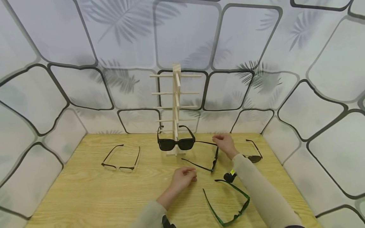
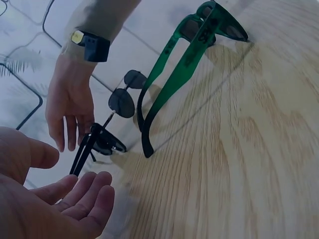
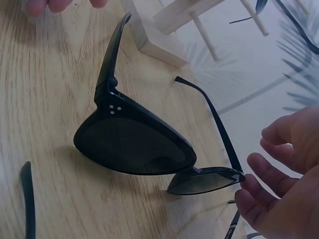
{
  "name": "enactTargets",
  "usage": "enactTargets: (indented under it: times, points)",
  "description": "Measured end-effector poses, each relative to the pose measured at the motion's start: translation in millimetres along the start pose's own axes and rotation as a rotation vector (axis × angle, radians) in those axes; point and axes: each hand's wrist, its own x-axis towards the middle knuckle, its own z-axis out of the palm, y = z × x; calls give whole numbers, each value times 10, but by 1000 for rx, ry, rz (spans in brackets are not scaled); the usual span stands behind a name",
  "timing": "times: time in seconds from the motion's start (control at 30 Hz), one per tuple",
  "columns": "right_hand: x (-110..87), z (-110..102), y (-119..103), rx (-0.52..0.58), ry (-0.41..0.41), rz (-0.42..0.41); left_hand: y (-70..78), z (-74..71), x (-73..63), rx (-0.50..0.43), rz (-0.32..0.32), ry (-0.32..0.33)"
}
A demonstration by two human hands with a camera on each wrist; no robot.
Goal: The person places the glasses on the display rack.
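Black sunglasses (image 1: pixel 214 160) lie on the table between my hands, arms pointing left; their dark lenses (image 3: pixel 134 144) fill the middle of the right wrist view. My right hand (image 1: pixel 226 145) is at their far corner, fingertips (image 3: pixel 249 186) right at the hinge, fingers loosely bent and not closed round the frame. My left hand (image 1: pixel 182 179) hovers in front of the near arm, palm facing inward, with relaxed fingers (image 2: pixel 97 199) and nothing held. Behind them, another pair of black sunglasses (image 1: pixel 176 144) hangs low on a wooden display stand (image 1: pixel 176 104).
Green-framed glasses (image 1: pixel 233 218) lie near the front, below my right forearm. Dark-lensed sunglasses (image 1: pixel 254 158) sit beyond the right wrist, and thin-framed clear glasses (image 1: pixel 118 167) at the left. The stand's upper pegs (image 1: pixel 190 76) hold nothing. Patterned walls (image 1: pixel 188 34) enclose the table (image 1: pixel 94 196).
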Motion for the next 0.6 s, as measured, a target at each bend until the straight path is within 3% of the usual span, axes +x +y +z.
enactTargets:
  times: [0.4, 0.6]
  points:
    - [8, 33, 18, -86, -63, 57, 4, 269, 52, -92, -125, -13]
    - [30, 56, 59, -81, -69, 64, -16, 366, 59, -102, -142, -14]
